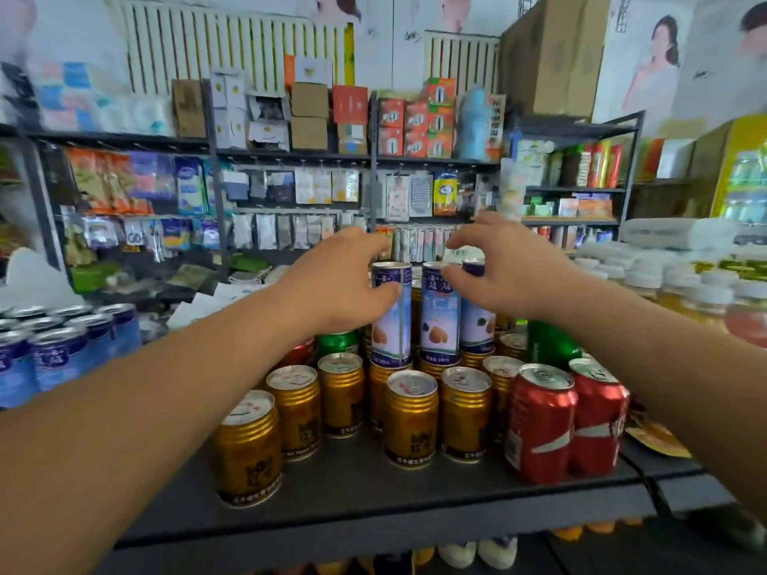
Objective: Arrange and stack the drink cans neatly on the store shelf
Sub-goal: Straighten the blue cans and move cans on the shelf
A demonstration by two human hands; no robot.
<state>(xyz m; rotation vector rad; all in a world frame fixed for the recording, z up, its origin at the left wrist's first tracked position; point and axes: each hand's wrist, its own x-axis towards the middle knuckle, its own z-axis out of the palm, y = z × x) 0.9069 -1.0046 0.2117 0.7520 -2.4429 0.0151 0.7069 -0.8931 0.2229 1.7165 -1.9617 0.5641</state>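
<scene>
Blue cans (62,350) far left, apart from the rest. Left grip (344,280) curls round the left tall can (392,321), one of three standing on gold cans (411,417) mid-shelf (373,491). Right grip (498,276): thumb on the middle tall can (440,321), fingers arched above; cannot tell whether it holds one. Red cans (539,421) at the shelf's right end.

Open air above the held tall blue-and-white cans (392,313), gold ribbed cans (411,417) packed beneath, red cans (539,421) lower right, bare black shelf (373,500) nearer.
</scene>
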